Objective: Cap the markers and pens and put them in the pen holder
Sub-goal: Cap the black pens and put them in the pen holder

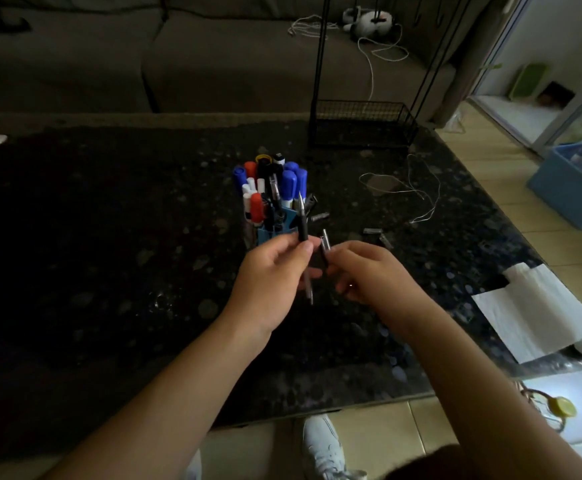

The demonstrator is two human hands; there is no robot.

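Note:
My left hand (273,271) grips an uncapped black pen (303,226), tip pointing up and away, just in front of the blue pen holder (275,233). My right hand (365,268) pinches a dark pen cap (324,245) a little to the right of the pen, not touching it. The holder is packed with blue, red and white capped markers (289,183) and dark pens. Several loose caps (319,216) (372,231) lie on the dark table (109,237) to the right of the holder.
A black wire basket rack (362,124) stands at the back right of the table. A white cord (417,192) loops beside it. White paper (538,313) lies at the right edge. A sofa (178,64) runs behind the table; a blue bin (573,192) sits on the floor.

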